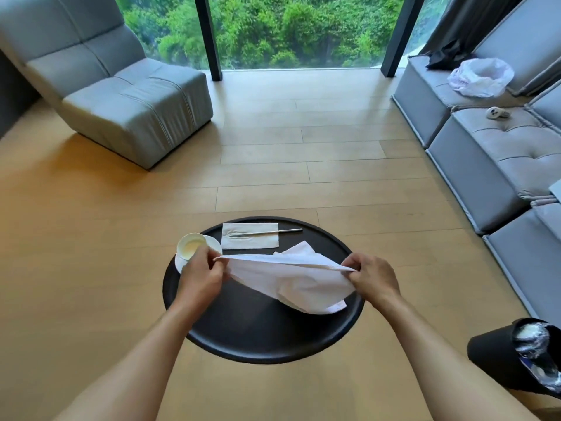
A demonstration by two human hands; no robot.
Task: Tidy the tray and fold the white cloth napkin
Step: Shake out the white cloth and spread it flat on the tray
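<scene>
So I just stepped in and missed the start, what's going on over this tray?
A person is holding a white cloth napkin stretched between the left hand and right hand, above a round black tray. It is not yet neatly folded. On the tray sit a white cup on a saucer and a thin metal utensil lying on a smaller folded napkin.
</scene>
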